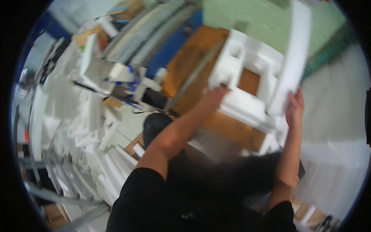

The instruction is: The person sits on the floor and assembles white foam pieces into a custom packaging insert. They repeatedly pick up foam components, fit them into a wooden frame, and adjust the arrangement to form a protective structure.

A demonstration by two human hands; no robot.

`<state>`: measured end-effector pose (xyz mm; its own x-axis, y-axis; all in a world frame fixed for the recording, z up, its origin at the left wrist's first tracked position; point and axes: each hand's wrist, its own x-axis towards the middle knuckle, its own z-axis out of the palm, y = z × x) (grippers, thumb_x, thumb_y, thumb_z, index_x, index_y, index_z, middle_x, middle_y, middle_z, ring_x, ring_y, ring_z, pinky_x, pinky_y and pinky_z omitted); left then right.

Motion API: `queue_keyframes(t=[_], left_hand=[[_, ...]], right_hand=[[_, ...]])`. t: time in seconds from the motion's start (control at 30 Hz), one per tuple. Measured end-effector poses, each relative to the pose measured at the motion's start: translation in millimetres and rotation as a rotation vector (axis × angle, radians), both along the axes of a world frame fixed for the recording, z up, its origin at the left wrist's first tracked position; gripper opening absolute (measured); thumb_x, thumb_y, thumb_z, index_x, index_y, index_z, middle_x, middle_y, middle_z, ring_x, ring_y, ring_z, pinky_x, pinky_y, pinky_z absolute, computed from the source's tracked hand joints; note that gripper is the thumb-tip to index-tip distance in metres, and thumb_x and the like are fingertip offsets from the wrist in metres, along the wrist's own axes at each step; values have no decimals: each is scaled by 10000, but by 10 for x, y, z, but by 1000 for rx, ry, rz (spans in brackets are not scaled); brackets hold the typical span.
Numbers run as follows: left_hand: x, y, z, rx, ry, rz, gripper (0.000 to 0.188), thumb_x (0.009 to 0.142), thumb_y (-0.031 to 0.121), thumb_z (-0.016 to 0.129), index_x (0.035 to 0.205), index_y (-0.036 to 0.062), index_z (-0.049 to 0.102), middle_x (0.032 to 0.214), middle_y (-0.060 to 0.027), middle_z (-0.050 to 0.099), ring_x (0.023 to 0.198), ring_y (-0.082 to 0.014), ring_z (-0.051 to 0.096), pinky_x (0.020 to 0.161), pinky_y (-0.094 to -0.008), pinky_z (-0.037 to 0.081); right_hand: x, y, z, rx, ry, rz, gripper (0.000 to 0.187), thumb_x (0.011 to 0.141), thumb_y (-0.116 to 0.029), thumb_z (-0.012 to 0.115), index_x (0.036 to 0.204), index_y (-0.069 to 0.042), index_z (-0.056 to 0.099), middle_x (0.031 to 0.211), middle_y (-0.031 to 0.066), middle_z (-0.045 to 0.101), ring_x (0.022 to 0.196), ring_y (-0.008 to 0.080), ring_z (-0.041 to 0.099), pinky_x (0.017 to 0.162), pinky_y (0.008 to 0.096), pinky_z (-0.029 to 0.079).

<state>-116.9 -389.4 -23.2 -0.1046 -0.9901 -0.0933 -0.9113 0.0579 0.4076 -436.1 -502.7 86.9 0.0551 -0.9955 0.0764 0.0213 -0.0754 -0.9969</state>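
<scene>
A white foam frame (247, 101) with a square opening and several recesses lies on a brown wooden board. At its near left edge, my left hand (217, 96) is closed on the frame; its fingertips are blurred and partly hidden. A long white foam strip (295, 54) stands tilted along the frame's right side, its lower end at the frame's near right corner. My right hand (295, 107) grips this strip near its lower end, with the fingers on its right face.
Brown board (189, 73) extends left of the frame, beside long grey rolls (150, 31) and a blue panel. White foam pieces (85, 116) are heaped on the left floor. A metal frame (65, 197) stands at lower left. Pale plastic sheeting (336, 104) hangs at right.
</scene>
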Motion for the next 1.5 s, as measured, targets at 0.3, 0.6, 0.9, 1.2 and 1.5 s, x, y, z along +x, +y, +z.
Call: queue_keyframes(t=[0.3, 0.6, 0.9, 1.2, 1.5], left_hand=[[44, -147, -158, -88, -9, 40, 775, 825, 152, 804, 1522, 222, 472, 1517, -103, 522, 1414, -295, 466, 1250, -633, 152], [1062, -234, 583, -123, 199, 293, 819, 880, 425, 783, 1540, 81, 442, 1514, -227, 501, 1405, -381, 479, 1160, -430, 408], [1097, -229, 674, -244, 550, 309, 779, 781, 536, 830, 1235, -80, 681, 1203, -272, 708, 1102, -367, 693, 937, -391, 551], [871, -264, 348, -141, 307, 241, 824, 721, 657, 802, 1160, -38, 751, 1019, -234, 759, 951, -311, 734, 873, -387, 575], [892, -327, 120, -302, 449, 297, 678, 747, 499, 854, 1042, -103, 751, 1059, -307, 727, 1009, -393, 717, 891, -412, 562]], right_hand=[[-59, 180, 186, -109, 130, 25, 477, 1005, -225, 671, 1358, 69, 545, 1261, 168, 660, 1162, 214, 609, 1042, 330, 439], [-296, 353, 52, -438, 942, 184, 436, 919, -200, 745, 1289, 3, 635, 1162, 206, 692, 1085, 320, 675, 960, 390, 502], [-99, 463, -136, -539, 1158, 376, 449, 889, -257, 787, 1276, -54, 680, 1061, 166, 684, 992, 361, 674, 890, 415, 525], [65, 402, -209, -582, 1249, 411, 443, 890, -256, 788, 1276, -64, 687, 1048, 164, 684, 962, 360, 674, 869, 419, 529], [89, 370, -197, -577, 1221, 431, 410, 896, -216, 784, 1248, -25, 697, 1024, 159, 691, 932, 316, 686, 855, 385, 529]])
